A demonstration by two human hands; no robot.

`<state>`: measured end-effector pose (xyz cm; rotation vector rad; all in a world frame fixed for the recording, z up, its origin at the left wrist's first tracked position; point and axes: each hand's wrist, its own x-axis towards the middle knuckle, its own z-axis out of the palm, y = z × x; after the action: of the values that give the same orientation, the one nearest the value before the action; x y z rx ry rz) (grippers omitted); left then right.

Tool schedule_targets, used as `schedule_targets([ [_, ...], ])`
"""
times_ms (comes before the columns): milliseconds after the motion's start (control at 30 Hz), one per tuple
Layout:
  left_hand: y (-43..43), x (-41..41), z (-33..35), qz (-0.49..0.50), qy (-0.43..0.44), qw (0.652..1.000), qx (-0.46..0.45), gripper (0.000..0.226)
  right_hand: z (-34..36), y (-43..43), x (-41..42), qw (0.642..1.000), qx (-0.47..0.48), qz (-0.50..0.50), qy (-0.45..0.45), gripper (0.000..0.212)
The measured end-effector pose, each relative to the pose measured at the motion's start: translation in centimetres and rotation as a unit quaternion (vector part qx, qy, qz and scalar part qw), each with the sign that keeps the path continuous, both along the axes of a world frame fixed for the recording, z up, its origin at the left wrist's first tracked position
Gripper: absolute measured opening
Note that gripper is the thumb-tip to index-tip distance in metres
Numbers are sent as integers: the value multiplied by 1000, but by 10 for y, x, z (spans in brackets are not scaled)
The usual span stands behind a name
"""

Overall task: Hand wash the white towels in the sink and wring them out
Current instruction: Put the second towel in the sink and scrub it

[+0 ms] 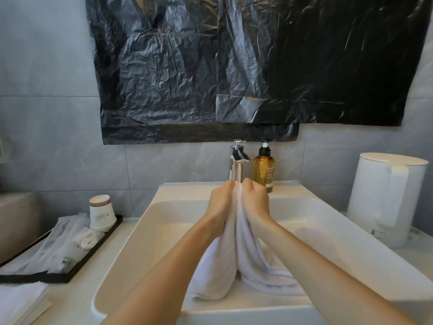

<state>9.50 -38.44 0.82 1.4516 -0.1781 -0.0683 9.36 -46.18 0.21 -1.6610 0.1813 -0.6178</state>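
Observation:
A white towel (236, 256) hangs bunched between my two fists, and its lower folds lie in the white sink (145, 221). My left hand (221, 200) grips the towel's upper part from the left. My right hand (254, 199) grips it from the right, knuckles almost touching the left. Both fists are raised above the basin, just in front of the chrome tap (237, 164). I cannot tell whether water runs from the tap.
An amber pump bottle (264, 168) stands right of the tap. A white lidded bin (386, 198) sits at the right. At the left a black tray (58, 254) holds paper cups (101, 213) and wrapped toiletries. Folded white cloth (21, 301) lies bottom left. Black plastic covers the wall above.

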Motion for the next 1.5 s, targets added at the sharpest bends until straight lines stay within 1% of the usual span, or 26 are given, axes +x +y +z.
schedule_targets([
  [67,5,5,2,45,-7,999,16,31,-8,13,-8,995,-82,39,-29,39],
  [100,6,7,3,56,-8,998,21,31,-7,15,-11,994,-96,46,-31,39],
  [133,6,7,2,54,4,998,13,28,-2,13,-9,995,-79,45,-26,40],
  [200,4,4,1,32,33,999,-9,21,4,5,-1,999,-40,3,-20,44],
  [233,3,2,2,29,36,999,-6,21,4,5,-1,999,-47,-14,-23,45],
  [333,7,9,0,74,34,997,-9,30,-6,16,-9,988,-139,46,-39,48],
  [367,8,10,0,82,44,995,-24,30,-5,16,-10,988,-143,50,-33,48],
  [400,7,8,0,79,51,995,-38,29,-2,12,-6,991,-121,44,-26,47],
  [467,3,5,3,48,62,995,-53,24,2,4,1,996,-81,-2,-28,46],
  [500,2,3,3,45,65,995,-57,24,1,4,-1,995,-93,-12,-34,45],
  [600,4,10,0,80,50,994,-51,31,-6,14,-14,983,-166,42,-61,48],
  [633,4,10,-1,78,53,994,-60,30,-5,14,-15,983,-171,43,-57,48],
  [733,1,4,-1,45,73,993,-84,24,3,3,-4,992,-115,-13,-54,48],
  [767,1,3,1,41,74,993,-80,24,1,3,-4,990,-126,-20,-66,48],
  [867,6,11,0,81,53,993,-66,35,-9,16,-15,969,-220,44,-100,50],
  [900,7,12,-1,83,51,993,-73,37,-9,17,-16,968,-229,43,-97,50],
  [1000,5,6,0,59,74,990,-105,28,2,9,-1,984,-168,-15,-61,48],
  [1033,6,4,1,57,88,987,-121,29,1,10,-2,982,-178,-20,-60,47],
  [1067,7,7,0,61,90,985,-132,33,-3,14,-5,976,-205,-3,-69,47],
  [1133,9,14,-1,85,74,987,-117,39,-12,20,-12,963,-247,49,-94,47],
  [1200,8,14,-1,80,74,988,-112,33,-6,14,-9,970,-224,53,-79,47],
  [1267,4,7,0,41,84,989,-113,22,4,6,-2,985,-164,9,-49,46],
  [1333,3,8,0,37,83,988,-122,22,3,7,-5,982,-176,0,-67,45],
  [1433,9,11,1,70,66,989,-113,32,-9,17,-14,960,-249,48,-116,48],
  [1467,9,11,0,67,73,988,-120,32,-6,14,-11,963,-241,50,-106,49],
  [1500,8,9,0,52,79,988,-122,30,-1,9,-5,974,-205,41,-90,48],
])
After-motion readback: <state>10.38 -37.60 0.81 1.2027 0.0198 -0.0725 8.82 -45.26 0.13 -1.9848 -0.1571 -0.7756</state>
